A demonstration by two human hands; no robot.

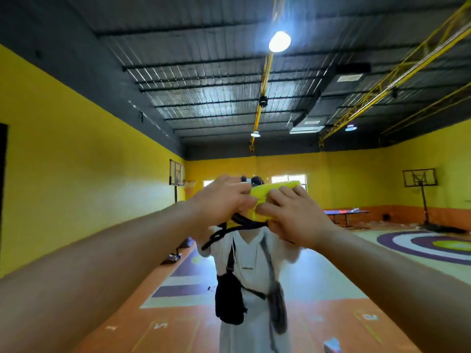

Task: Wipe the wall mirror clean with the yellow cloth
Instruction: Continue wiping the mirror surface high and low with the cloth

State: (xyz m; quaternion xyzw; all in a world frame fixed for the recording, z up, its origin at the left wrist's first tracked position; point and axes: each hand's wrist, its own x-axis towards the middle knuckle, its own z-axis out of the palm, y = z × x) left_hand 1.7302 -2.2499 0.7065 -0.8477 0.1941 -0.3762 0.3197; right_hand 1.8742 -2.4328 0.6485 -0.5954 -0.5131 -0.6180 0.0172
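Yellow walls (76, 149), a lit ceiling lamp (279, 41), a basketball hoop (420, 177) beside a purple-ringed floor target (433, 244)

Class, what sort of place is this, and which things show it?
Probably an indoor sports hall: basketball hoops stand at both sides, floor markings are painted in rings, and the roof is high.
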